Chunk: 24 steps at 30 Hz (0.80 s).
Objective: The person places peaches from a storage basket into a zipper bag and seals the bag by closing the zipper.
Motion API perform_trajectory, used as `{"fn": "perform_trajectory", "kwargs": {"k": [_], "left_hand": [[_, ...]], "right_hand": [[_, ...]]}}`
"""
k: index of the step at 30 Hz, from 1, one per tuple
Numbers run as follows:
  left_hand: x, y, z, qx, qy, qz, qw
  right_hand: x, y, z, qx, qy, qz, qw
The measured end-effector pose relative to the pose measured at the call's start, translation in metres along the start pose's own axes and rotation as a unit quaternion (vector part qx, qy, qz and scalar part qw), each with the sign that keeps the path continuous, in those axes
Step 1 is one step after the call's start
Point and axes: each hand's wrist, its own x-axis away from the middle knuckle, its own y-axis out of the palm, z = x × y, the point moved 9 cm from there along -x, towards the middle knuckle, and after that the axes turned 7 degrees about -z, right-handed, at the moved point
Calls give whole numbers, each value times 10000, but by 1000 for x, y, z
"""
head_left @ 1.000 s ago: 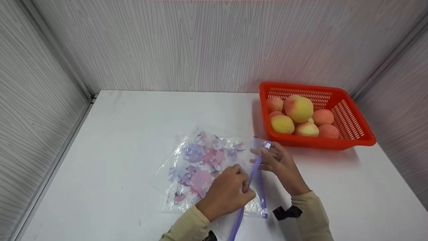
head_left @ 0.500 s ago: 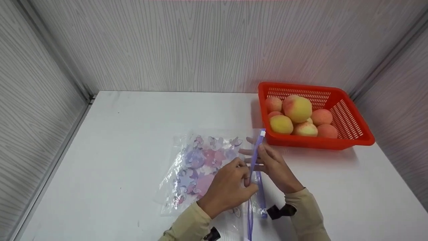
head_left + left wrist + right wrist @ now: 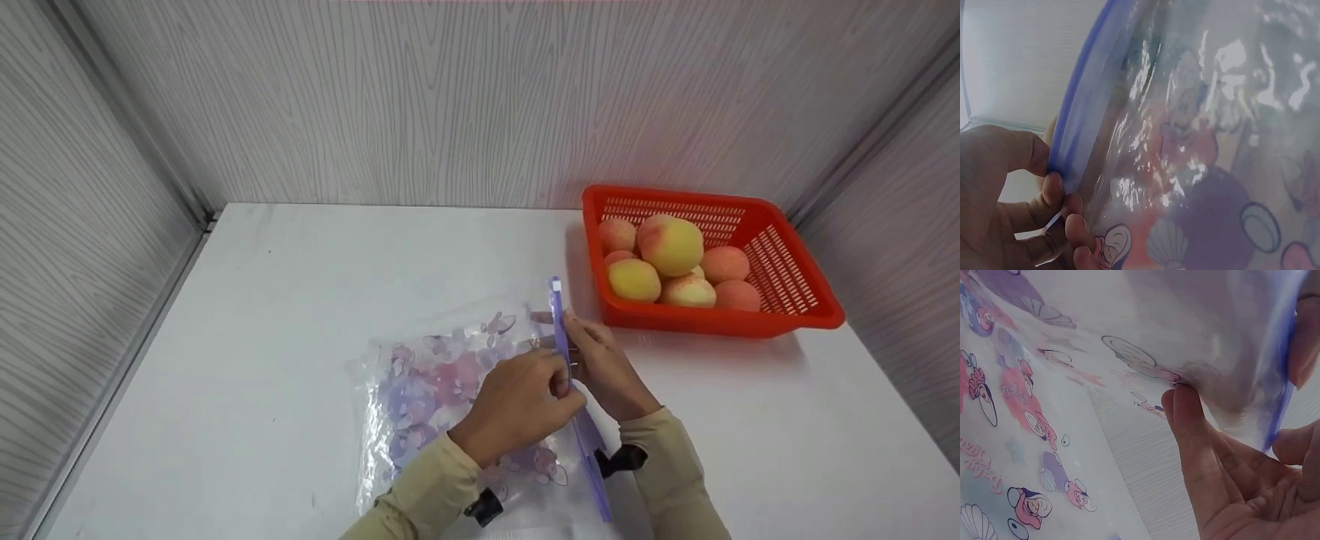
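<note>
Two hands of mine meet at the purple zip strip (image 3: pixel 592 474) of a clear printed plastic bag (image 3: pixel 1185 129), over the near middle of the desk (image 3: pixel 315 315). My left hand (image 3: pixel 521 405) pinches the strip between thumb and fingers. My right hand (image 3: pixel 606 369) has its fingers straight and unclenched against the film, thumb tip touching the strip. What looks like a second bag (image 3: pixel 1022 416) lies underneath; the red basket (image 3: pixel 709 324) of peaches (image 3: pixel 670 247) stands just beyond my right hand.

I cannot tell whether the zip is parted. To work this edge well, I'd keep the left pinch small and steady, and let my right fingertips feel for the two layers, rubbing rather than tugging. Thin film will likely cling and crease, so the strip is best kept straight, clear of the lower bag.
</note>
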Motion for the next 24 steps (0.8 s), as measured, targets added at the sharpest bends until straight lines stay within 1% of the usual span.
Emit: {"fn": "perform_trajectory", "kwargs": {"k": [2,5,10,12,15,18,21,24], "left_hand": [[-2,-2,-3,-44,-53,-10,10000],[-4,-6,-7,-125,-23,-75,9999],[-10,-15,-10,-496,276,-121,9983],[-12,-19,-10,-661,375,-86,9971],[-14,-23,-12,-780,436,-68,9960],[-15,-25,-13,-787,408,-82,9960],[-16,-26,-14,-687,364,-93,9969],[-16,-25,-16,-535,306,-130,9980]], "right_hand": [[-1,0,1,15,-26,81,10000],[0,1,-2,197,-141,65,9997],[4,3,-11,605,-434,75,9972],[5,4,-14,670,-545,93,9962],[6,4,-17,727,-664,126,9951],[7,1,-20,815,-736,284,9936],[10,-3,-22,938,-775,499,9913],[11,-5,-22,1009,-755,580,9903]]}}
